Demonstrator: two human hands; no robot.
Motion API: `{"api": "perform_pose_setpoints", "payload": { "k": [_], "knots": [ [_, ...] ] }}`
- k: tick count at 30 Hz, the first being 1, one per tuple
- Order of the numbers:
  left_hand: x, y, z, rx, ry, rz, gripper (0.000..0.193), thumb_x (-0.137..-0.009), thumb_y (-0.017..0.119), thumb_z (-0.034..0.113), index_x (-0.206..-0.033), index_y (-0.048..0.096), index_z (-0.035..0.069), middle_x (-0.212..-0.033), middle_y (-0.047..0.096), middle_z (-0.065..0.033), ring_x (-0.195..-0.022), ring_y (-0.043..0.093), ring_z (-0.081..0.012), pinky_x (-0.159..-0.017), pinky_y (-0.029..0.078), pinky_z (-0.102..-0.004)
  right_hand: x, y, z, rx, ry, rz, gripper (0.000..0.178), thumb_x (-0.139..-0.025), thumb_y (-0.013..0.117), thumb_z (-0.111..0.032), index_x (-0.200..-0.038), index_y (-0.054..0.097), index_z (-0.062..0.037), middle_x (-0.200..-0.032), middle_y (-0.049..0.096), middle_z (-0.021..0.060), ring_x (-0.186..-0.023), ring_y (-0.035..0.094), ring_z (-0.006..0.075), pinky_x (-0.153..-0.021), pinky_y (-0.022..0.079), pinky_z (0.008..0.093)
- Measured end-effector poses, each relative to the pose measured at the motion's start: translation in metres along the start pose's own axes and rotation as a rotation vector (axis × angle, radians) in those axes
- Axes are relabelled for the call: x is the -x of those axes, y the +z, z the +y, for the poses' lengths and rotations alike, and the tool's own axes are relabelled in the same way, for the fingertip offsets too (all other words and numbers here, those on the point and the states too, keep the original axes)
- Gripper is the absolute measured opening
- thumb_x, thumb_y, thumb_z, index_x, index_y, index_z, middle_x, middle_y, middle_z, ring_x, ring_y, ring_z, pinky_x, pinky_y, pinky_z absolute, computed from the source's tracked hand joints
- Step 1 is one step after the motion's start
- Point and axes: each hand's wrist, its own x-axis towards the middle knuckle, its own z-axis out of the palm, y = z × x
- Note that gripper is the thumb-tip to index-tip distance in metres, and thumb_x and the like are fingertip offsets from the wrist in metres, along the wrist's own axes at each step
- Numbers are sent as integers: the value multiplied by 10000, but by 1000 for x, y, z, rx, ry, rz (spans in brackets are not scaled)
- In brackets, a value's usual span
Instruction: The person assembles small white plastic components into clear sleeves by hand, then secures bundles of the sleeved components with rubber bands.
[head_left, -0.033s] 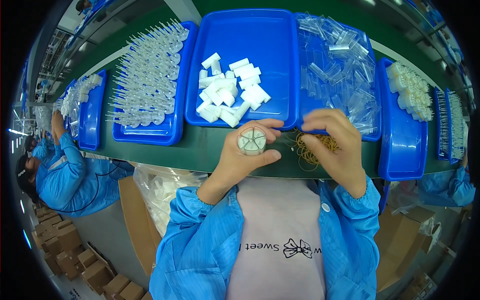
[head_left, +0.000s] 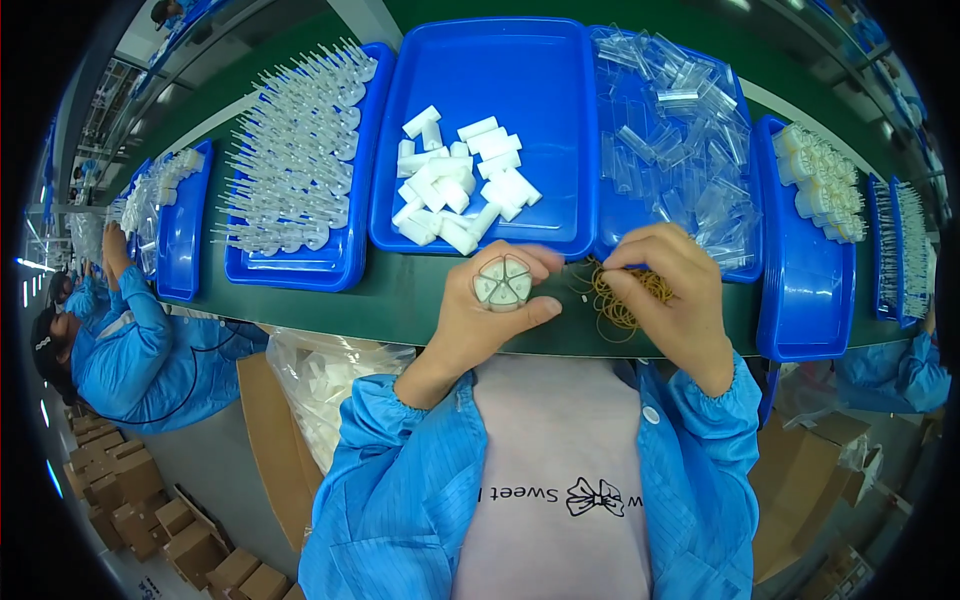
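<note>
My left hand (head_left: 462, 318) is wrapped round an upright bundle of clear tubes (head_left: 503, 283). Seen from its end, the bundle is round, with several whitish wedge-shaped sections; the fingers hide its sides. The left fingertips are slightly blurred. Just to the right, my right hand (head_left: 678, 305) has its thumb and index finger pressed together in a pinch, at the edge of a loose pile of tan rubber bands (head_left: 625, 308). Whatever is between those fingertips is too small to make out. The pile lies on the green tabletop (head_left: 400, 310), partly behind the right hand.
A blue tray (head_left: 490, 80) ahead holds white blocks (head_left: 440, 185). Left of it, another tray carries upright clear pieces with thin stems (head_left: 295, 150). Clear tubes (head_left: 690, 130) fill the tray at right. Beyond are stacked blue trays (head_left: 808, 310). A co-worker (head_left: 150, 350) sits at far left.
My right fingers have come down a little and closed into a pinch by the rubber bands. The left fingertips have shifted slightly; the bundle stays in place.
</note>
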Motion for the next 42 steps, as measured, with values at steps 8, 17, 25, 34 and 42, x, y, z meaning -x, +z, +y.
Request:
{"api": "perform_pose_setpoints", "payload": {
  "k": [8,17,25,34,42],
  "knots": [
    [4,-1,2,-19,-70,78,285,-699,774,-10,-911,594,48,-764,591,-2,-694,540,-51,-619,445,-183,22,44,24,504,-85,-94,89,-697,688,-119,-757,624,-101,-777,472,48,-794,484,220,-711,355,361],
    [5,-3,1,60,-101,134,299,-699,770,-12,-922,580,45,-762,566,0,-697,529,-48,-619,440,-177,23,46,31,390,-75,3,64,-752,649,-110,-742,587,-99,-768,475,46,-756,490,207,-696,344,354],
    [4,11,0,-25,9,-27,283,-705,744,-17,-930,583,43,-1026,635,-105,-825,585,-102,-716,477,-234,17,23,13,-256,87,5,67,-820,646,-116,-801,611,-62,-734,519,40,-635,503,150,-611,366,279],
    [-7,17,7,-275,274,-43,309,-667,732,-19,-929,594,70,-1147,618,-134,-963,624,-222,-799,488,-293,13,23,9,-459,152,-94,94,-833,658,-118,-811,619,-36,-759,532,28,-680,504,116,-601,397,252],
    [-3,11,6,83,91,-42,262,-724,674,-51,-933,545,41,-834,611,-51,-793,579,-79,-695,482,-230,18,30,10,-819,308,-111,145,-866,649,-153,-812,609,-24,-786,526,8,-727,469,78,-656,376,222]
  ]
}}
